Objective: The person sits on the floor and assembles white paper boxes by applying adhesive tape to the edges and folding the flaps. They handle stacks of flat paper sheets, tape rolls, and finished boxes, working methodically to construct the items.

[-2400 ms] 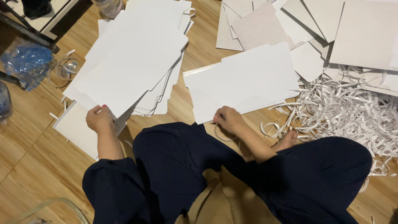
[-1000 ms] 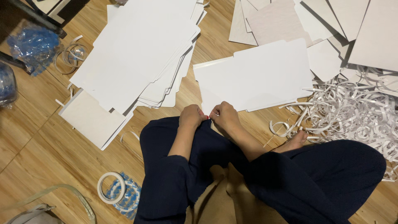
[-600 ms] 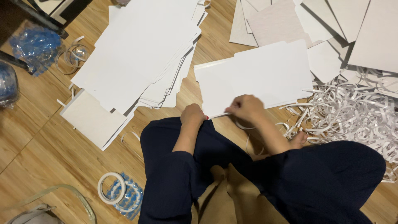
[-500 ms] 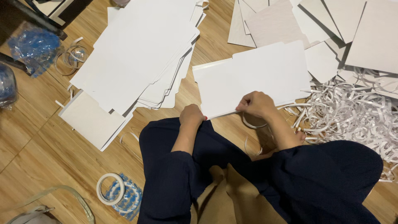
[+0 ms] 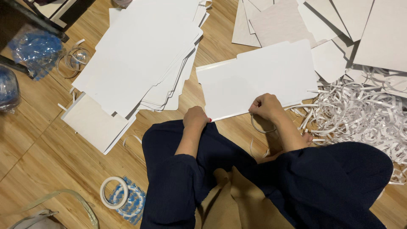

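Our left hand (image 5: 196, 117) presses closed on the near edge of the white card sheet (image 5: 258, 78), while our right hand (image 5: 266, 107) pinches that same edge farther right. The sheet lies flat on the wooden floor (image 5: 51, 148), its long axis running left to right just beyond both hands.

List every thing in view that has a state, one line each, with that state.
White card sheet: flat on the floor, near edge held by both hands.
Left hand: pressing down the sheet's near left corner.
Right hand: grip pinched at the sheet's near edge.
Stack of white sheets: fanned, lying flat.
Tape roll: lying flat, untouched.
Paper strips: loose, tangled heap.
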